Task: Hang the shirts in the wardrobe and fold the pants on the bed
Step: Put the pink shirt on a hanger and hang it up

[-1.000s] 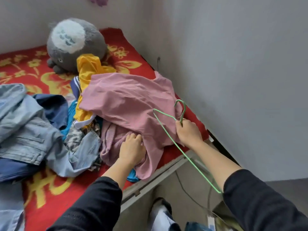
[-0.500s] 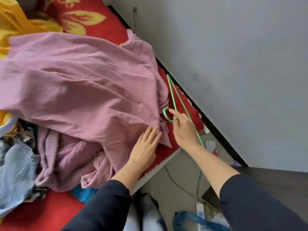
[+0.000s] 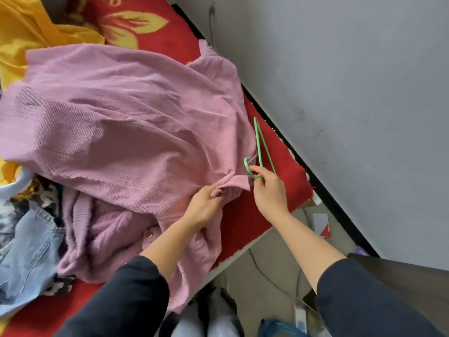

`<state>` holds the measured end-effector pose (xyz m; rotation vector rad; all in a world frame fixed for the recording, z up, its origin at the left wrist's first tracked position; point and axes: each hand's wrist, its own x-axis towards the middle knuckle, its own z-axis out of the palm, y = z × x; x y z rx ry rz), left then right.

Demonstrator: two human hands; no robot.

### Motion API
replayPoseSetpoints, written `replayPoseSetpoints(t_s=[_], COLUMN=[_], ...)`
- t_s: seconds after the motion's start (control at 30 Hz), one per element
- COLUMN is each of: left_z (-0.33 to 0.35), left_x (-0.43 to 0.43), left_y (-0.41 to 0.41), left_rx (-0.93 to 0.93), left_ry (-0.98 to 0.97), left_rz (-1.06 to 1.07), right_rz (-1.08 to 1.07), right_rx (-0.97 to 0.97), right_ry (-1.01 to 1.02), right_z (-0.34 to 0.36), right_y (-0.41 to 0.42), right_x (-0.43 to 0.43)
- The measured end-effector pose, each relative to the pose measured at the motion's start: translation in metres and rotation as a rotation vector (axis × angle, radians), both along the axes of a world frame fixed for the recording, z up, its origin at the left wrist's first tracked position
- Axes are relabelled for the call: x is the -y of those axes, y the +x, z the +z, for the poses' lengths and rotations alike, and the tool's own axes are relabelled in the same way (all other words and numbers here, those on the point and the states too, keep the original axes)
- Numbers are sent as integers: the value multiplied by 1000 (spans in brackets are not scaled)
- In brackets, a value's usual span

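Note:
A large pink shirt [image 3: 126, 122] lies spread over a heap of clothes on the red bed [image 3: 272, 190]. My left hand [image 3: 204, 207] pinches a bunched fold at the shirt's near right edge. Beside it my right hand [image 3: 268, 190] holds a thin green wire hanger [image 3: 258, 152] by its hook, the hanger's frame pointing away over the bed's right edge. A pink knitted cardigan [image 3: 107, 229] lies under the shirt. Light blue jeans [image 3: 26, 251] sit at the left.
A yellow garment [image 3: 29, 37] lies at the top left. The grey wall [image 3: 352, 93] runs close along the bed's right side. Below the bed edge is the floor [image 3: 274, 263] with a cable, papers and a blue bag [image 3: 279, 328].
My left hand went from lying flat on the pink shirt to pinching a fold of it. My right hand turned the hanger from pointing toward me to pointing away. The view moved closer.

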<state>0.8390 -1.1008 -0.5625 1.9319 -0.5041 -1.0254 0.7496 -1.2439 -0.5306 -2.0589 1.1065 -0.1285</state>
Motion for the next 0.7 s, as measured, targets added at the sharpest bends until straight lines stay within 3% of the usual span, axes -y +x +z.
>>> replayPoseSetpoints(t_s=[0.1, 0.17, 0.27, 0.4, 0.53, 0.7], left_z=[50, 85, 148, 232, 309, 391], left_x=[-26, -42, -62, -91, -123, -169], left_y=[21, 33, 41, 48, 61, 77], left_rx=[-494, -643, -637, -600, -446, -273], left_ry=[-167, -255, -284, -328, -460, -581], left_rz=[409, 550, 526, 447, 435, 531], right_rz=[-92, -61, 121, 357, 389, 604], right_rx=[45, 50, 18, 118, 206, 209], right_ry=[147, 234, 314, 430, 462, 457], right_z=[32, 56, 97, 150, 199, 266], right_y=[8, 12, 20, 37, 59, 105], right_x=[-4, -10, -24, -50, -75, -109])
